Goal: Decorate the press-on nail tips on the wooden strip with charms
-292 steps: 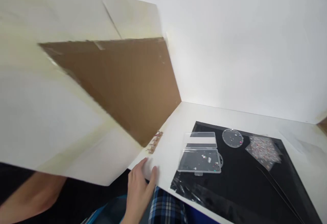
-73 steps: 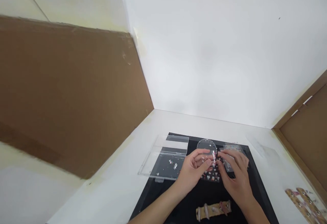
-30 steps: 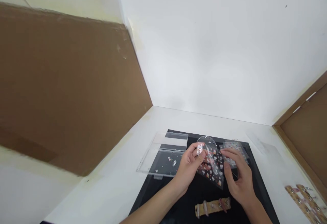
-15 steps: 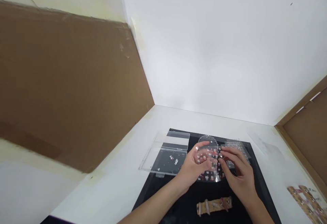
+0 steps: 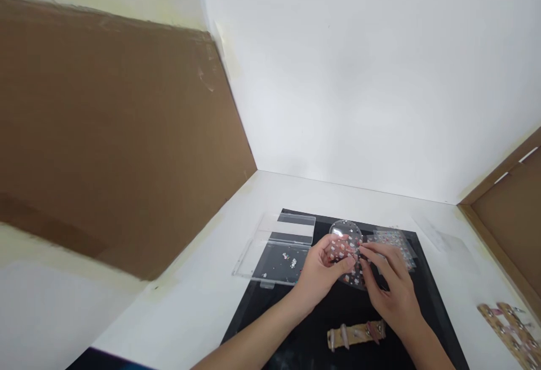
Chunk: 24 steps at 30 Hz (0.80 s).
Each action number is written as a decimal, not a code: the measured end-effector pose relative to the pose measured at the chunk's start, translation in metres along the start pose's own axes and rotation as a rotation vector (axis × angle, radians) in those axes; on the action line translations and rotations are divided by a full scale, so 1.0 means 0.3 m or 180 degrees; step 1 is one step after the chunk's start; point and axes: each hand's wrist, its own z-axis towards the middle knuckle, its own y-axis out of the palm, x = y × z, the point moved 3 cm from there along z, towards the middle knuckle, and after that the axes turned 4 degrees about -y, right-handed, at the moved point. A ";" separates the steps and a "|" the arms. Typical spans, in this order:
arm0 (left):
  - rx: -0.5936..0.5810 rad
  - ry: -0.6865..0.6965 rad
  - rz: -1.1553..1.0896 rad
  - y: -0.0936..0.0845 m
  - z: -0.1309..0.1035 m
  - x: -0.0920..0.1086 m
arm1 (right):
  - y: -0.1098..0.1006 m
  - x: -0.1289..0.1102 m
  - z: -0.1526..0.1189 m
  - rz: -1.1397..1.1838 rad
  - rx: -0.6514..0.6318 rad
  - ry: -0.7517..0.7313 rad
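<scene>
A clear sticker sheet (image 5: 357, 280) printed with small white and red figures is held up above the black mat (image 5: 296, 325). My left hand (image 5: 319, 266) grips its left side, thumb in front and fingers behind. At the sheet's right edge, my right hand (image 5: 391, 285) is closed in a pinch; any tiny piece between the fingertips is too small to make out. Just behind the sheet lies a round clear disc (image 5: 345, 227) with small bits on it. Nearer to me, a cork strip (image 5: 357, 334) carries several decorated false nails.
Left of my hands lies an open clear plastic case (image 5: 264, 254) with small white pieces in it. More patterned sheets (image 5: 395, 240) are at the mat's back right. Further right are a clear packet (image 5: 448, 246) and more cork strips with nails (image 5: 509, 330). Brown boards flank the white table.
The sticker sheet has tilted and its lower edge sits higher, with less of it showing below my fingers. My right hand has shifted slightly left. The view has moved a little.
</scene>
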 end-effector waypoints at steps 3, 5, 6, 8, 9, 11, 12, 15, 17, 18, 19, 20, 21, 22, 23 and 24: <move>-0.0056 0.0031 0.0074 -0.002 0.000 -0.008 | -0.002 -0.003 0.006 -0.0038 -0.0052 -0.0033; -0.0109 0.0061 0.0141 0.000 -0.001 -0.016 | -0.006 0.000 0.006 -0.0058 -0.0059 -0.0065; -0.0144 0.0086 0.0186 0.001 -0.002 -0.019 | -0.008 0.002 0.004 -0.0060 -0.0054 -0.0076; -0.0223 0.0163 0.0302 0.002 -0.004 -0.022 | -0.010 0.007 0.000 -0.0046 -0.0035 -0.0071; -0.0256 0.0221 0.0374 0.002 -0.005 -0.022 | -0.011 0.010 -0.003 -0.0028 -0.0025 -0.0058; -0.0290 0.0394 0.0539 0.000 -0.007 -0.015 | -0.010 0.014 -0.007 0.0030 -0.0013 -0.0017; -0.0291 0.0508 0.0631 -0.002 -0.008 -0.010 | -0.008 0.015 -0.009 0.0066 -0.0006 0.0004; -0.0263 0.0931 0.0915 -0.007 -0.012 0.006 | -0.006 0.010 -0.010 0.0184 0.0023 0.0040; -0.0241 0.1255 0.1101 -0.006 -0.016 0.014 | -0.005 0.005 -0.007 0.0254 0.0028 0.0042; -0.0233 0.1430 0.1197 -0.004 -0.019 0.017 | -0.006 0.003 -0.004 0.0283 0.0027 0.0040; -0.0227 0.1612 0.1296 -0.002 -0.022 0.020 | -0.007 0.002 -0.001 0.0306 0.0023 0.0039; -0.0221 0.1801 0.1401 0.001 -0.026 0.023 | -0.009 0.001 0.003 0.0324 0.0022 0.0035; -0.0214 0.1991 0.1511 0.003 -0.030 0.025 | -0.011 0.002 0.006 0.0338 0.0017 0.0028; -0.0209 0.2180 0.1626 0.005 -0.034 0.027 | -0.013 0.004 0.010 0.0352 0.0007 0.0022; -0.0203 0.2364 0.1744 0.006 -0.038 0.030 | -0.015 0.006 0.013 0.0368 -0.0012 0.0014; -0.0196 0.2544 0.1865 0.007 -0.042 0.033 | -0.016 0.009 0.015 0.0384 -0.0038 0.0006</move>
